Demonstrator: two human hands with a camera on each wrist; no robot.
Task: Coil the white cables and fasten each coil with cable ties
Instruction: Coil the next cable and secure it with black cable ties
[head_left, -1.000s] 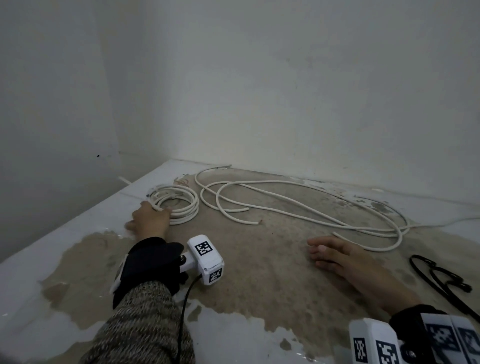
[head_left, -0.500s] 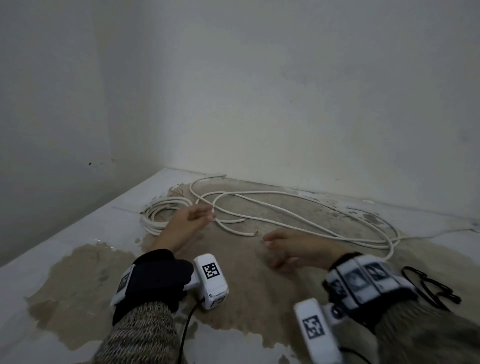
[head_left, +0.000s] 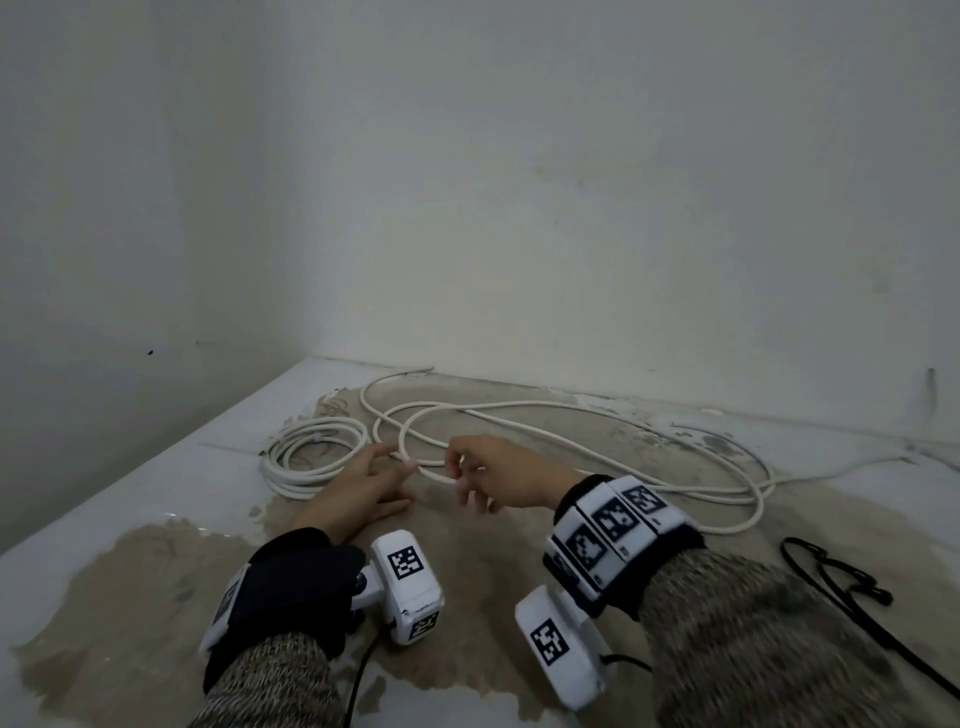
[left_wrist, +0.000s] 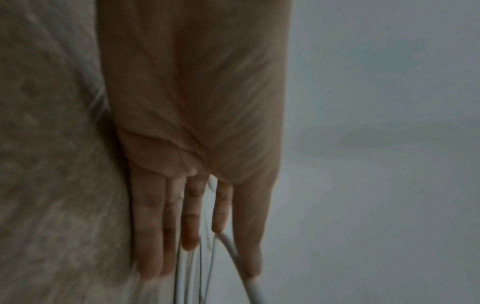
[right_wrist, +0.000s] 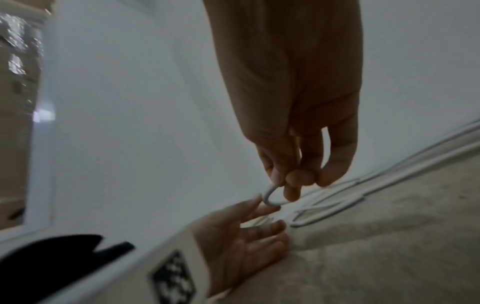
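A coiled white cable (head_left: 298, 486) lies on the floor near the corner. A long loose white cable (head_left: 434, 475) sprawls in wide loops to its right. My right hand (head_left: 460, 480) pinches the near end of this loose cable (right_wrist: 271, 198) between thumb and fingertips, just above the floor. Beside it, between the coil and that end, my left hand (head_left: 400, 462) is held with straight fingers and grips nothing. In the left wrist view its fingers (left_wrist: 191, 216) are straight, with cable strands (left_wrist: 231, 246) passing by them. The right wrist view shows the left hand (right_wrist: 249, 224) open under the pinched end.
Black cable ties (head_left: 852, 577) lie on the floor at the right. Two white walls meet in a corner (head_left: 306, 312) behind the cables. The floor (head_left: 467, 561) is a worn beige patch with white paint around it.
My left hand has come off the coil and moved right. The right hand has risen from the floor, swung left and taken hold of the loose cable's end.
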